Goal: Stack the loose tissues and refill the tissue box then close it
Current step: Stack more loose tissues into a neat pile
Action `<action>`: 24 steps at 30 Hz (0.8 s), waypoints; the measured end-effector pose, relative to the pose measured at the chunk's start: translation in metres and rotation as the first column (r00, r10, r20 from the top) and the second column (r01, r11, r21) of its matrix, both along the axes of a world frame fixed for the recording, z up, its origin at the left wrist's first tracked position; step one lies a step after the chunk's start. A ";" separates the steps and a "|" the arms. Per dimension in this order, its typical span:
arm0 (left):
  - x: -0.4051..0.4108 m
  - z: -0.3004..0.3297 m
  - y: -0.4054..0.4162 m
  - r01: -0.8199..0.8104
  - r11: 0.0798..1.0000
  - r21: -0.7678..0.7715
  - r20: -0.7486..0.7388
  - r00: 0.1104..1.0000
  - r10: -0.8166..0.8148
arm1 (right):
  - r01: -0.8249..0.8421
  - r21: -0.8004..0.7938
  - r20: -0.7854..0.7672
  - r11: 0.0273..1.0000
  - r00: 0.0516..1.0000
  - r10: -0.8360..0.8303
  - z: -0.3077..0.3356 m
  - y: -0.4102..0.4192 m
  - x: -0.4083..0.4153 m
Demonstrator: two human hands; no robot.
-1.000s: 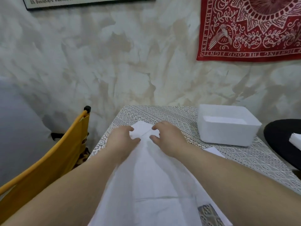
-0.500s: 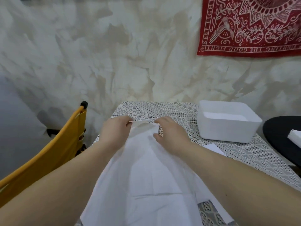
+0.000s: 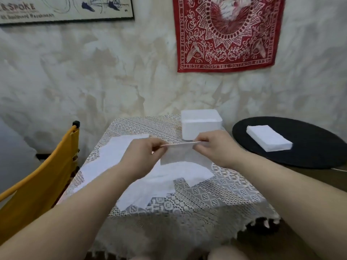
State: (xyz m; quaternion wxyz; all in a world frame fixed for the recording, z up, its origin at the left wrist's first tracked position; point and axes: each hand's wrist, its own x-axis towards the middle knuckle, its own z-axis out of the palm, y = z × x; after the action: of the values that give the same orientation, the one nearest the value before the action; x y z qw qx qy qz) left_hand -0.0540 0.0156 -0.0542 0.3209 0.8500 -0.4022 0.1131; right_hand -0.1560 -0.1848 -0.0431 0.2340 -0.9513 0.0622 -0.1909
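White tissue (image 3: pixel 180 153), flat under both hands a second ago, is now lifted mid-frame, its top edge pinched between the left hand (image 3: pixel 142 156) and right hand (image 3: pixel 216 149). Judging by this, stacking is underway; the tissue box (image 3: pixel 201 126) waits open behind, upper centre.

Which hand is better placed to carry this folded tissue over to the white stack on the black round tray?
Right. Both hands pinch the folded white tissue, but the right hand is nearer the stacked white tissues on the black round tray; the left hand would cross over.
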 end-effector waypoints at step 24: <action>-0.086 -0.112 -0.062 0.144 0.965 0.217 0.282 0.938 -0.203 | 0.116 -0.406 0.048 0.907 0.993 -0.106 -0.129 -0.062 -0.124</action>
State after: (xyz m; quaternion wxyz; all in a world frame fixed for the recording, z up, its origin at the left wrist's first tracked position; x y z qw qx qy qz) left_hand -0.1402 -0.0459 -0.1666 0.1805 0.8108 -0.5293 0.1729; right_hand -0.2795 -0.2469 -0.1719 0.0199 -0.9717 0.0721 -0.2242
